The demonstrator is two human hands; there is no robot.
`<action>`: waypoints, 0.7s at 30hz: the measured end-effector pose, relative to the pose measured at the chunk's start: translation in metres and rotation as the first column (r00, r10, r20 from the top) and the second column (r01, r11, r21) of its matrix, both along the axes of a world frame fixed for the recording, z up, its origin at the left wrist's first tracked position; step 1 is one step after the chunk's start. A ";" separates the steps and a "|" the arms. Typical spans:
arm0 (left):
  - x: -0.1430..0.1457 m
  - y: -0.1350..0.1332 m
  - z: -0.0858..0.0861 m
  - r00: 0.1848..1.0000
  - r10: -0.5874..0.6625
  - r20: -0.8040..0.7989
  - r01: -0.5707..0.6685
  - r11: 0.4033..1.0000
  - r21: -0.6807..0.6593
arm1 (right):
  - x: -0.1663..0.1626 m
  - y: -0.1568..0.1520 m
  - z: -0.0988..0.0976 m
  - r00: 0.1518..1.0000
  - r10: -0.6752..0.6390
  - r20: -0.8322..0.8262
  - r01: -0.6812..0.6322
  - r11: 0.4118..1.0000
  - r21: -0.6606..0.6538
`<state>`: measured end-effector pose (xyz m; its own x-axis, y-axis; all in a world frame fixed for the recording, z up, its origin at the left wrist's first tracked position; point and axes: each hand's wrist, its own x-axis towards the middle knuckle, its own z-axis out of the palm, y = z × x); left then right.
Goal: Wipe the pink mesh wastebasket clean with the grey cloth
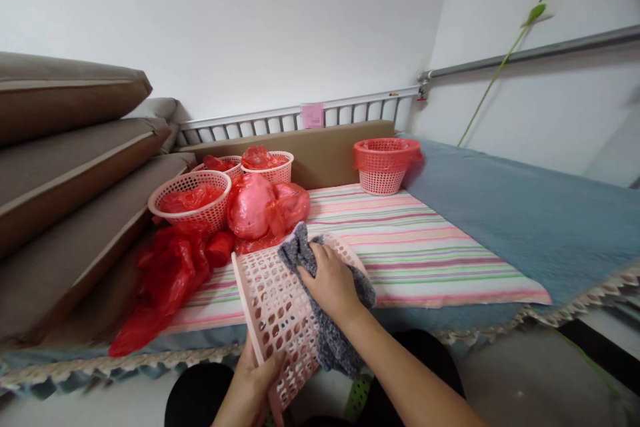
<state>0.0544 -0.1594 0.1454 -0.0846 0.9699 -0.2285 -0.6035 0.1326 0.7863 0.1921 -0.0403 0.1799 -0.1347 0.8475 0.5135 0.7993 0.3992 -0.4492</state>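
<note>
Pink perforated basket [275, 300], tilted before me at the bed [500, 180] edge. My left hand [256, 377] clasps its rim; my right hand [333, 283] holds a grey speckled cloth [341, 343] against it. Brace firmly; press evenly across the holes.

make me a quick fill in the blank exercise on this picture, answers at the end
1. The left hand grips a perforated basket whose colour is ____.
2. The right hand presses a speckled cloth, coloured ____, against that basket.
3. The light sheet is patterned with coloured ____.
4. On the left, beside the stacked cushions, stand ____ more baskets with red plastic in them.

Missing words: pink; grey; stripes; three.
</note>
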 end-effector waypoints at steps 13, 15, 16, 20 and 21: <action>-0.016 0.005 -0.049 0.950 0.058 -0.307 -0.062 0.998 -0.002 | -0.059 -0.065 0.014 0.896 0.439 -0.066 -0.443 0.893 -0.078; -0.013 0.007 -0.049 0.943 0.051 -0.328 -0.043 0.999 0.031 | -0.052 -0.061 0.009 0.910 0.413 -0.035 -0.414 0.907 -0.073; -0.010 0.007 -0.048 0.946 0.070 -0.317 -0.054 0.997 0.057 | -0.047 -0.057 0.007 0.924 0.382 -0.015 -0.382 0.922 -0.065; 0.000 0.005 -0.040 0.984 0.095 -0.153 -0.088 0.995 0.052 | -0.009 -0.022 -0.004 0.986 0.144 0.085 -0.137 0.987 -0.078; 0.002 0.004 -0.040 0.990 0.070 -0.125 -0.066 0.997 0.034 | 0.004 -0.010 -0.006 0.992 0.058 0.109 -0.048 0.994 -0.093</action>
